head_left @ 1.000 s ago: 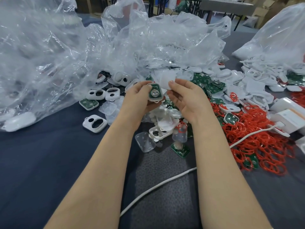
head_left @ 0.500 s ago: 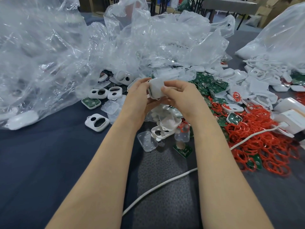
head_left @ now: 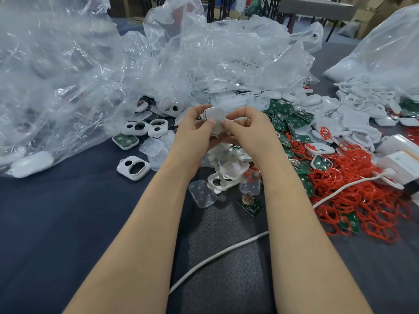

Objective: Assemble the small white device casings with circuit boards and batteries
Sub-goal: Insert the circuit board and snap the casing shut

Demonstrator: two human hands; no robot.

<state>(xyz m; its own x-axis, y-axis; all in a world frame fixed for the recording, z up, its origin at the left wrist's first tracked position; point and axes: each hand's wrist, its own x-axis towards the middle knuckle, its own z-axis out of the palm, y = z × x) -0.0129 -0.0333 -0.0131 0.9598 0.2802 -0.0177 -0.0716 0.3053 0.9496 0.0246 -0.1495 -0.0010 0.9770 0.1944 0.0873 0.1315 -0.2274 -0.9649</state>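
One casing (head_left: 215, 118), its green board now covered from sight, pinched between your left hand (head_left: 192, 132) and right hand (head_left: 247, 130): closing likely under way.

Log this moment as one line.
left hand: grips white casing | right hand: grips same casing | thumbs: on top face | position: above parts pile

The white cover (head_left: 215, 117), earlier apart in the right hand (head_left: 248, 130), now hides the green board held by the left hand (head_left: 193, 132). Both hands now pinch it together.
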